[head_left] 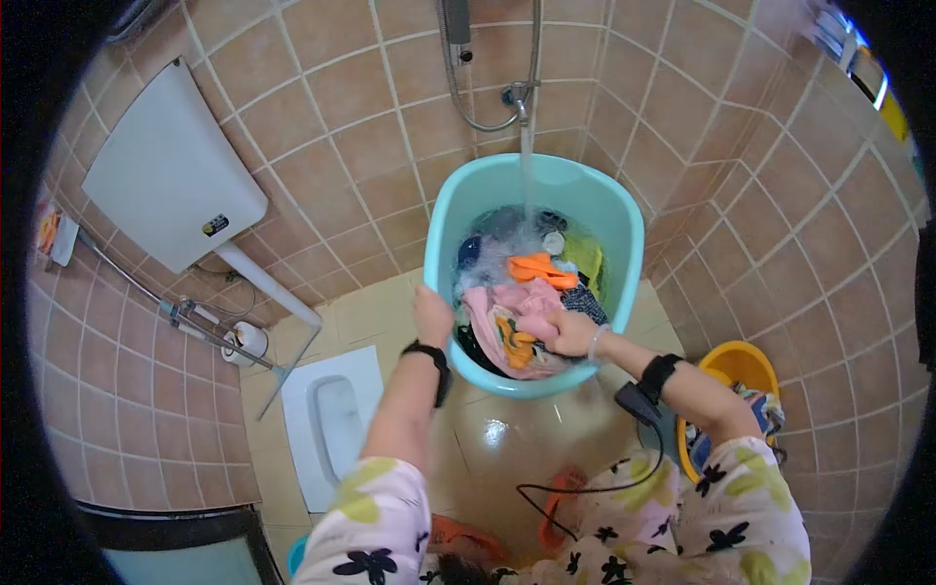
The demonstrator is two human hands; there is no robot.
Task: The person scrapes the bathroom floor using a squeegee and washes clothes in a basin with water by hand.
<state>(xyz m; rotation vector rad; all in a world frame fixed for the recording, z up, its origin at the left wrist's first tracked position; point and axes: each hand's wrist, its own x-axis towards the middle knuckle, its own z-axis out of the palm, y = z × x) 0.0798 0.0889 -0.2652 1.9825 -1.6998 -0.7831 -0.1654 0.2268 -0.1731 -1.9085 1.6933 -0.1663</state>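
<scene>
A large turquoise tub (631,234) stands on the floor, partly filled with water and clothes. My left hand (434,318) is closed over its left rim, its fingers mostly hidden. Inside the tub my right hand (573,333) is shut on a bunched pink garment (531,304) near the right front side. Beside the pink cloth lie an orange piece of cloth (542,270), a yellow-green one (585,255) and dark pieces. Water runs from the tap (523,105) into the back of the tub, making foam.
A yellow basket (746,356) with clothes stands at the right. To the left are a squat toilet (331,419), a white cistern (175,166) with its pipe, and a toilet roll (246,341). A cable (585,489) hangs from my right wrist strap.
</scene>
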